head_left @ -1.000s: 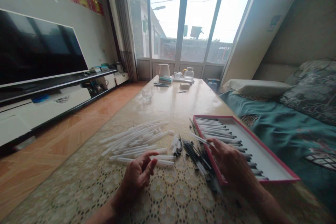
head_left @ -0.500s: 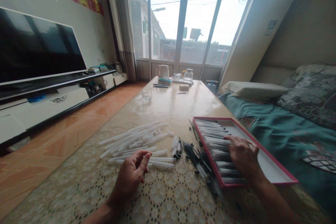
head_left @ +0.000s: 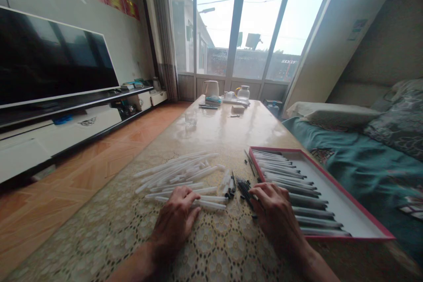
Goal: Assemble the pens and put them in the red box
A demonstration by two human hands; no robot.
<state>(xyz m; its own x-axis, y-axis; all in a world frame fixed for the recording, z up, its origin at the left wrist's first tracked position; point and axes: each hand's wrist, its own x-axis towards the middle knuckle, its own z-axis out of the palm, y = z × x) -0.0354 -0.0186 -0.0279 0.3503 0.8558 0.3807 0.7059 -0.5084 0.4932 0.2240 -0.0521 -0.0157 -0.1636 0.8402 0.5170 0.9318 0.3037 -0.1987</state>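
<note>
Left hand (head_left: 176,220) lies palm down, fingers spread flat on the nearest white pen barrels (head_left: 185,169), which run crosswise. Right hand (head_left: 276,213), palm down, curls its fingers over black refills (head_left: 243,183) slanting away, just beside the red-rimmed tray (head_left: 346,205); any pinch is hidden.

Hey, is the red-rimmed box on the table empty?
No, the red-rimmed box holds a row of pens lying side by side.

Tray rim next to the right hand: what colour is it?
The tray rim is pinkish red, seen in the head view.
</note>
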